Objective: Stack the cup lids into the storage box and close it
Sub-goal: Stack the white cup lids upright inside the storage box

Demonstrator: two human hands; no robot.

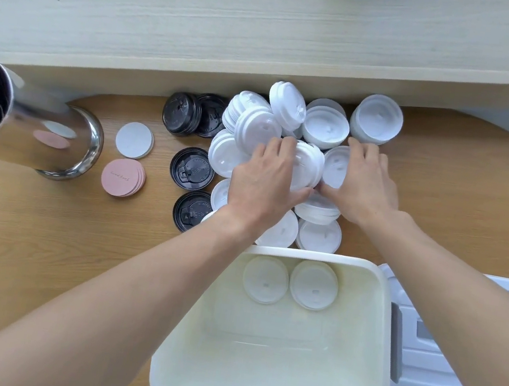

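A pile of white cup lids (323,127) lies at the far side of the round wooden table. Black cup lids (192,168) lie to its left. My left hand (261,180) and my right hand (364,183) press from both sides on a stack of white lids (307,167) in the middle of the pile. The open cream storage box (384,330) stands close to me, with two stacks of white lids (313,284) against its far wall. Under my right forearm, to the right of the box, lies the box's white lid (432,364).
A shiny steel cylinder (55,134) lies on its side at the left. Beside it are white round coasters (134,139) and pink round coasters (122,177). A pale wooden ledge (272,29) runs along behind the table.
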